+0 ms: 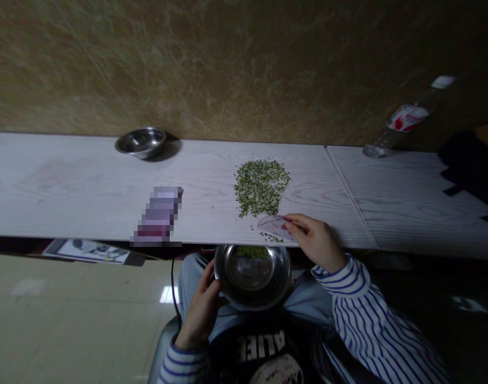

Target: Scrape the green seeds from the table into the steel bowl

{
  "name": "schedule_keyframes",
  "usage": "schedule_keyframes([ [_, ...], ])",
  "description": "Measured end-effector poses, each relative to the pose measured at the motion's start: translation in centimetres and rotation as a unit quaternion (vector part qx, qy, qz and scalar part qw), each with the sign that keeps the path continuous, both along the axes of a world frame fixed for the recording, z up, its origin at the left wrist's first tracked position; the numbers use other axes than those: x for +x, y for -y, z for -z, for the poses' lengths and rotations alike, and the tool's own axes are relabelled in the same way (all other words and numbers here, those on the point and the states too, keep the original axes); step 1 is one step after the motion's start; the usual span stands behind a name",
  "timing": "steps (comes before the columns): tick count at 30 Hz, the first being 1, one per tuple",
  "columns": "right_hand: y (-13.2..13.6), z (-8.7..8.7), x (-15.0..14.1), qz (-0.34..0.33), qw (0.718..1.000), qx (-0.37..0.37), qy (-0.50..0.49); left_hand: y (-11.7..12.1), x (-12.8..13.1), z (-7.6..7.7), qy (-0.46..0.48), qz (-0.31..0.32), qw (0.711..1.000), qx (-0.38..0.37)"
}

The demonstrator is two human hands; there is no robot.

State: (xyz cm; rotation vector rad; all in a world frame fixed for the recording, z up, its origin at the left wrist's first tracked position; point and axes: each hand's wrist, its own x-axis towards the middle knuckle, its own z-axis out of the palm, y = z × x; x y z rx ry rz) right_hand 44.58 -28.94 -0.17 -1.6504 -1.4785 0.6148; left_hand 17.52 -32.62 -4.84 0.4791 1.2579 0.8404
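My left hand (201,306) grips the left rim of a large steel bowl (284,280), held just under the table's front edge. Some small green beans, which look like mung beans, lie inside the bowl along its far side. Between its thumb and fingers, my right hand (316,240) pinches a thin, pale purplish sheet (272,225), slightly curved and resting low over the tabletop. Beyond the sheet spreads a patch of green beans (260,186). A few more beans lie between the sheet and the table edge, above the bowl.
A smaller steel bowl (142,143) stands at the back left by the wall. Left of the beans lies a blurred-out flat object (158,216). A clear plastic bottle (407,117) stands at the back right, near a dark item (471,165). A cable (173,288) hangs below the table.
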Motion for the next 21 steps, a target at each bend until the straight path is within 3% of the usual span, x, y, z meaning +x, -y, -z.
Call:
schedule_keyframes([
  [5, 0.8, 0.4, 0.8, 0.034, 0.999, -0.001, -0.013, 0.0, 0.2, 0.1, 0.003, 0.006, 1.000, 0.004],
  [15, 2.0, -0.2, -1.8, -0.003, 0.999, -0.026, -0.040, 0.0, 0.8, 0.6, 0.015, 0.013, 1.000, 0.007],
  [21, 1.4, 0.1, -1.1, 0.012, 0.999, -0.016, -0.042, 0.0, 0.8, 0.3, -0.002, 0.016, 1.000, 0.005],
])
